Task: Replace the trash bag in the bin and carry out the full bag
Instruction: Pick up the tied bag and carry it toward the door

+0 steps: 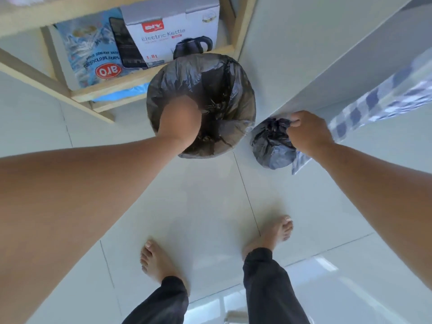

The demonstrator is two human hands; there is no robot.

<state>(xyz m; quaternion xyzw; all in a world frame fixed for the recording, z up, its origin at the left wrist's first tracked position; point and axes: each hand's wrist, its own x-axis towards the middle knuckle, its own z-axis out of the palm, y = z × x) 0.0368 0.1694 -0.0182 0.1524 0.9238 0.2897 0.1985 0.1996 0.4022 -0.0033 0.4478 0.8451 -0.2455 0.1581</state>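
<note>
A round bin point(243, 94) stands on the pale tiled floor, lined with a fresh black trash bag point(177, 76) folded over its rim. My left hand point(181, 120) reaches down inside the lined bin; its fingers are hidden, so its grip cannot be told. Just right of the bin, a small full black bag point(268, 146) with a knotted top rests on or just above the floor. My right hand point(308, 134) is closed on that knot.
A wooden shelf point(77, 97) behind the bin holds an electric kettle box point(173, 26) and a blue package point(91, 50). A white wall or door point(339, 66) and a blue checked cloth point(374, 101) lie to the right. My bare feet stand on the tiles below.
</note>
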